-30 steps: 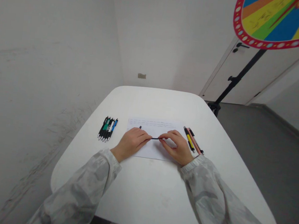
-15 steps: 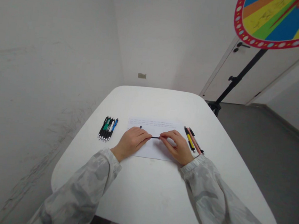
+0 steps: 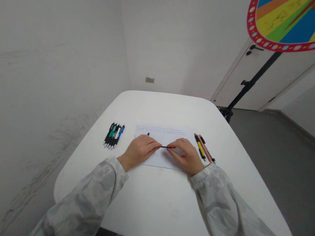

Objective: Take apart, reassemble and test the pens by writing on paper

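Note:
My left hand (image 3: pixel 141 148) and my right hand (image 3: pixel 186 154) meet over a sheet of paper (image 3: pixel 153 161). Between their fingertips runs a thin dark rod (image 3: pixel 163 147), slim like a pen refill and lying nearly level. Thumb and fingers of the left hand pinch one end; those of the right hand close round the other, hiding it. Just beyond the left knuckles a small dark tip (image 3: pixel 148 133) shows; the rest of it is hidden. Rows of handwriting-like marks cross the paper's top.
Several click pens (image 3: pixel 113 136) lie side by side left of the paper on the white table (image 3: pixel 158 110). To the right rest a yellow-and-black pen (image 3: pixel 200 147), a pink pen (image 3: pixel 205 148) and a white-and-black pen (image 3: pixel 208 150). A colourful wheel (image 3: pixel 292 23) stands behind at right.
The right fingers have shifted slightly and now cover the rod's right end. Both hands have moved a touch toward me and to the right; the pens have not moved.

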`<state>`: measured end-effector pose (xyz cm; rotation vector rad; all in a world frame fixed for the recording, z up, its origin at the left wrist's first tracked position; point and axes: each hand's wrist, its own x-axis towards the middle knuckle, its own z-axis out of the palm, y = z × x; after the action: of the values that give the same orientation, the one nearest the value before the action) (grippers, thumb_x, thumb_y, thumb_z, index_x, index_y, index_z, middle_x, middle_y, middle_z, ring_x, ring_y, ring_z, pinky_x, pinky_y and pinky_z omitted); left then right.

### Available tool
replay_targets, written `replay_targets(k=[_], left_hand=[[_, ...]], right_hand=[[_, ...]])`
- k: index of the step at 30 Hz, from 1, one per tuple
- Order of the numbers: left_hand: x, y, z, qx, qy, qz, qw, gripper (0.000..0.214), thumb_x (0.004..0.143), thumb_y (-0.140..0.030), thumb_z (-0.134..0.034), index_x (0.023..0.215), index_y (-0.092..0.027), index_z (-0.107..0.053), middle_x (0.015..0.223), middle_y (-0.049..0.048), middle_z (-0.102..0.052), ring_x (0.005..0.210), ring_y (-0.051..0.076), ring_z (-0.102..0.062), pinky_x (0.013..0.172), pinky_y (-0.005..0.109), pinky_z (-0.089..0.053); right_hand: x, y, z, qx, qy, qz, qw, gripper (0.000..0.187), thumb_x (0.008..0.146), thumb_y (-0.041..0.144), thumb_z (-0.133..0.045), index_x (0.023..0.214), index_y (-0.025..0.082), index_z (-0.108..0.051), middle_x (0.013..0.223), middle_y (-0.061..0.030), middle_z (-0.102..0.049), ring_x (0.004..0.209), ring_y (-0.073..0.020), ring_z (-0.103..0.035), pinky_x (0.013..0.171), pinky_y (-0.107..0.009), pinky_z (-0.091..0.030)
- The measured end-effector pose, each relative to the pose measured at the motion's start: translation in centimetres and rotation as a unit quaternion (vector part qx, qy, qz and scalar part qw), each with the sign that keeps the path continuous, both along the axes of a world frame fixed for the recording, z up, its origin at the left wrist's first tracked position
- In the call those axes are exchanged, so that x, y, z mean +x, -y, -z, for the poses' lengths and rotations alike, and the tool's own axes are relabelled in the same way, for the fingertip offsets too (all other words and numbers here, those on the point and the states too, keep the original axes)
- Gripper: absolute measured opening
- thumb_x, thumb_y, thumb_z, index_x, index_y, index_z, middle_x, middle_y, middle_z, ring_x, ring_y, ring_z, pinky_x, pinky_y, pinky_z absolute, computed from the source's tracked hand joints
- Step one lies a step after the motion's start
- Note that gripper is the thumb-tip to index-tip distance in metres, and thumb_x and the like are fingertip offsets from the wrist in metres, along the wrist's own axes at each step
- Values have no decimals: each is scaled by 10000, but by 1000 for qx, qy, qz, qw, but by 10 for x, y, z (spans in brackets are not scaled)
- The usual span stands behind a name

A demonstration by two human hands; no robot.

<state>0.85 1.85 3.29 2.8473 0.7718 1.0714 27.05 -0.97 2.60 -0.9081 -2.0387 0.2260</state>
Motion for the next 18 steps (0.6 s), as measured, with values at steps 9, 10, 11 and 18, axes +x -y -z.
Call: replay_targets(k=[9,10,11,18], left_hand=[[-7,-5,-1,-50,105,-148,982,187,1115,-330,-553,1080,-208,-691,997,72,-768,931,226,-717,890,408,-570],[-9,-7,1,-61,103,-184,976,194,1101,-321,-565,980,-211,-670,899,51,-736,845,217,-690,824,389,-555],[-10,-9,3,-71,93,-211,970,213,1084,-314,-585,904,-217,-643,824,29,-701,774,207,-660,775,373,-536],[-14,-14,18,-85,2,-219,972,236,917,-350,-804,863,-227,-610,842,27,-686,796,228,-651,707,357,-495]], right_hand=[[0,3,1,10,-47,27,998,30,1010,258,-717,1030,275,-734,904,-45,-780,846,-248,-724,810,-449,-568],[0,3,1,9,-50,34,998,33,1006,257,-718,1029,274,-734,899,-45,-778,840,-248,-723,804,-447,-569],[1,3,1,9,-53,40,998,36,1003,254,-717,1028,273,-734,890,-43,-774,832,-247,-720,795,-443,-569],[3,2,3,8,-112,77,991,39,1009,249,-699,1000,259,-736,875,-43,-756,789,-235,-710,768,-418,-579]])
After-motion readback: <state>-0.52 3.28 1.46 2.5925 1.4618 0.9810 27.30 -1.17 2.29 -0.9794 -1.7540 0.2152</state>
